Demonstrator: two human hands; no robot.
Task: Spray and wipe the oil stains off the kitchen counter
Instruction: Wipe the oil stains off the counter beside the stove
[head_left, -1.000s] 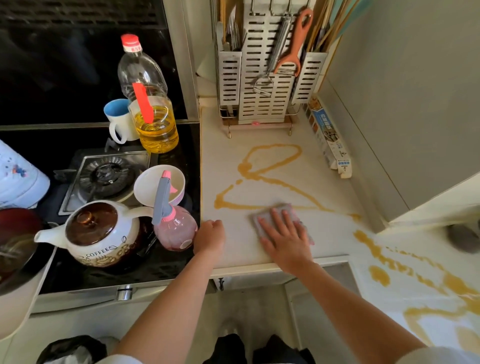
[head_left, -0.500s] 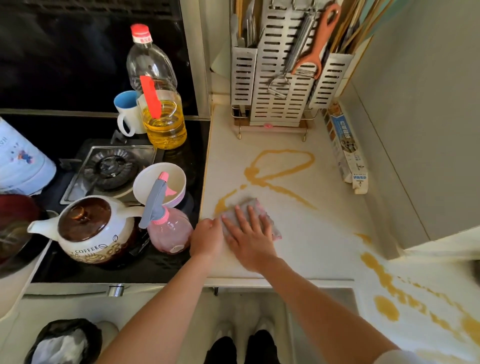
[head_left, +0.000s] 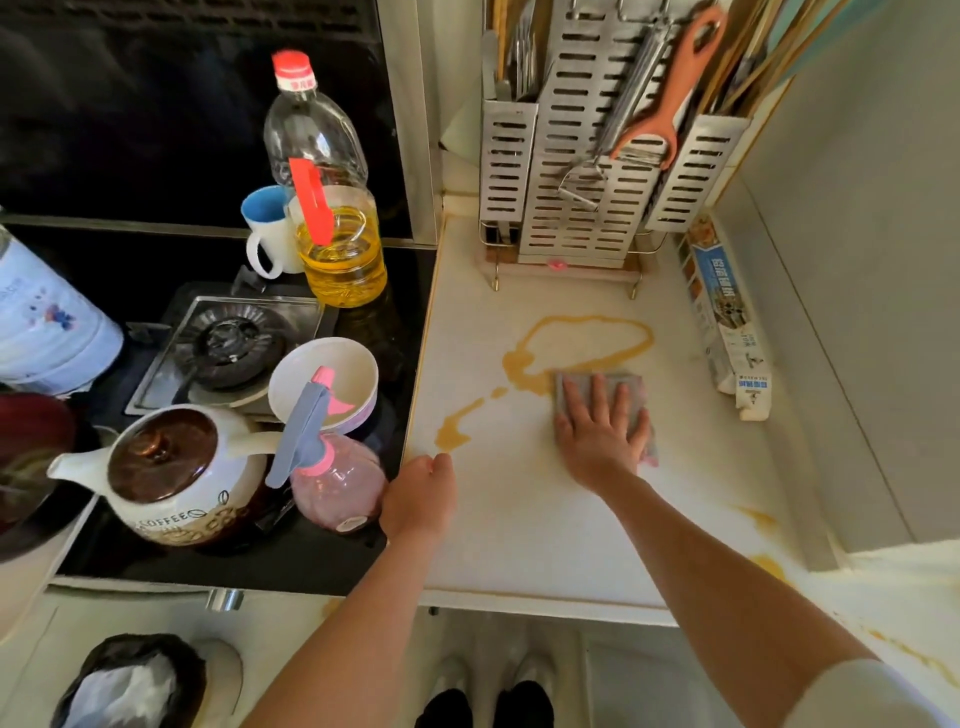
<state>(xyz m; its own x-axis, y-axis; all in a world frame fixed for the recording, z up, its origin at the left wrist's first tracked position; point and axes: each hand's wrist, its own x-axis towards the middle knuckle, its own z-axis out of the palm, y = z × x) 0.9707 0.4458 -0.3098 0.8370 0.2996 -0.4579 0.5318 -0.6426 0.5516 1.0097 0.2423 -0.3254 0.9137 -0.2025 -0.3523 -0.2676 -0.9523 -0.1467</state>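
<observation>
My right hand (head_left: 600, 434) lies flat with spread fingers on a grey cloth (head_left: 631, 384), pressing it onto the cream counter (head_left: 519, 519) at the lower edge of a looping yellow oil stain (head_left: 587, 325). A smaller oil streak (head_left: 454, 426) lies to the left, just above my left hand (head_left: 418, 496). That hand rests with curled fingers at the counter's left edge, holding nothing. The pink spray bottle (head_left: 332, 467) with a grey trigger stands on the black stove top, right beside my left hand.
A coffee pot (head_left: 161, 473), white bowl (head_left: 324, 382), oil bottle (head_left: 332, 218) and blue mug (head_left: 265, 228) crowd the stove. A metal utensil rack (head_left: 582, 171) stands at the counter's back, a boxed roll (head_left: 727, 317) along the right wall. More oil stains (head_left: 763, 561) mark the right counter.
My right hand has slid the cloth from the left edge beside my left hand to the right and farther back, up to the stain loop. The long diagonal streak is gone.
</observation>
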